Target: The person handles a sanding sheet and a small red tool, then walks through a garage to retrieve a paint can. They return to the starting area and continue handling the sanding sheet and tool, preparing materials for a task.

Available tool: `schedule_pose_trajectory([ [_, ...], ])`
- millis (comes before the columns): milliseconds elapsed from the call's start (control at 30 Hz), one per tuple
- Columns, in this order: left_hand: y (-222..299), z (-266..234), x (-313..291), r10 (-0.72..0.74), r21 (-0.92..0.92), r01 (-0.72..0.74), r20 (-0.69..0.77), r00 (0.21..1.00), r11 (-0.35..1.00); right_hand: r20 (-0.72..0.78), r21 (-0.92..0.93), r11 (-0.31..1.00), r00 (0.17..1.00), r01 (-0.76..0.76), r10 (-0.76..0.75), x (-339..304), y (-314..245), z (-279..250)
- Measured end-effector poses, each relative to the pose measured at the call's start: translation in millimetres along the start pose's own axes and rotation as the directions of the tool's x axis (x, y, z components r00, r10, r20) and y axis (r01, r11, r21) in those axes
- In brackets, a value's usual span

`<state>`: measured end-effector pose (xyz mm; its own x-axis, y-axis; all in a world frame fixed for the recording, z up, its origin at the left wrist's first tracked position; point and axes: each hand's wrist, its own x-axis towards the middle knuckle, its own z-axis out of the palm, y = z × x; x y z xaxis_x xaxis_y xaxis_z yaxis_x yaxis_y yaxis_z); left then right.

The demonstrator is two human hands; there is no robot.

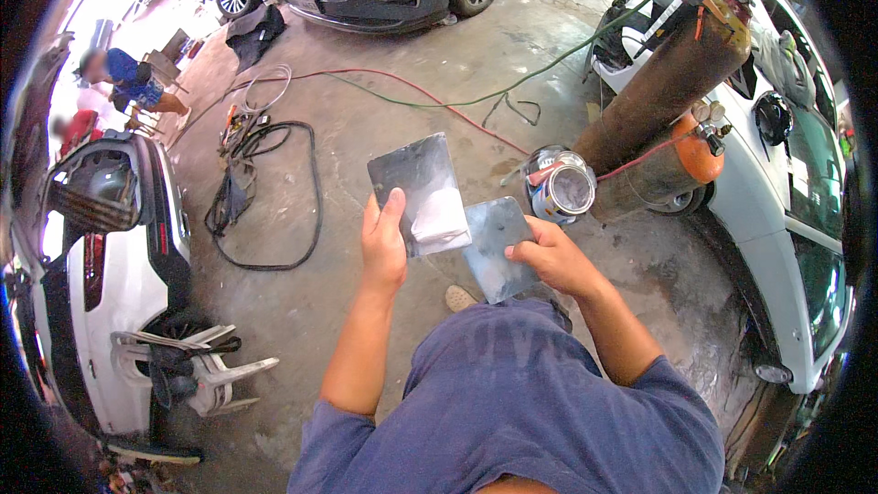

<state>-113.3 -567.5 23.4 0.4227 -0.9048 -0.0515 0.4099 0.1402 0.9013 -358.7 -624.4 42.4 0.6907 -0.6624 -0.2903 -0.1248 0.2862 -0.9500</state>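
My left hand (383,242) grips a dark flat rectangular plate (410,169), its thumb lying on the plate's face. A smooth patch of pale putty (438,218) covers the plate's lower right part. In my right hand (554,257) is a bluish-grey flat putty spreader (491,227), pinched with the thumb on top. The spreader's upper left corner meets or overlaps the plate's lower right edge; I cannot tell whether they touch. Beyond my right hand an open tin (551,200) stands on the floor, with pale material inside.
Two gas cylinders, one brown (672,82) and one orange-topped (699,157), lean beside a white car (764,229) at right. Red and green hoses (430,102) and a black cable (315,192) cross the floor. White car bodywork (123,366) stands left; a person (137,82) is far left.
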Motion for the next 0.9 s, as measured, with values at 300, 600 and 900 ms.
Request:
schedule_pose_trajectory([
  [300,-1,8,2,0.022,0.004,-0.022,0.019,1.0,1.0,0.09,-0.116,0.992,0.995,0.049,-0.039,13,12,5],
  [600,18,28,7,0.08,0.033,-0.077,-0.116,0.99,0.996,0.192,-0.401,0.915,0.98,0.04,0.042,23,10,19],
  [900,47,-17,-15,-0.253,-0.056,0.257,0.069,0.965,0.965,0.196,-0.972,-0.059,0.645,0.229,-0.739,35,0,-17],
])
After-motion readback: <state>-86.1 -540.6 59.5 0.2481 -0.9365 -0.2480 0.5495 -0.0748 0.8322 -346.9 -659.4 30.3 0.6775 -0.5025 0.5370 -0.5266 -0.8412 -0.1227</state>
